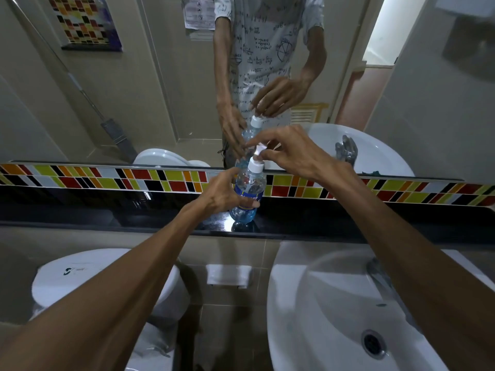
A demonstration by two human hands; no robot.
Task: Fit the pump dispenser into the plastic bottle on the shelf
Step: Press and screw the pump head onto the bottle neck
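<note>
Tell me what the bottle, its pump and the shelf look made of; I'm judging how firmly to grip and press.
The bottle looks like thin clear plastic: see-through ribbed walls, bluish liquid inside, a blue printed label. The pump looks like opaque white plastic, smooth with a slight sheen. The shelf looks like polished black stone, perhaps granite: it mirrors the bottle's base, though glossy laminate cannot be ruled out.

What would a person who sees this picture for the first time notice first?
Most likely the two hands at the centre: the left hand grips a clear plastic bottle with a blue label, standing on the black shelf, while the right hand pinches the white pump dispenser on its neck. Next, the bright tile strip behind the shelf, and the mirror above it, which repeats the hands and bottle.
</note>
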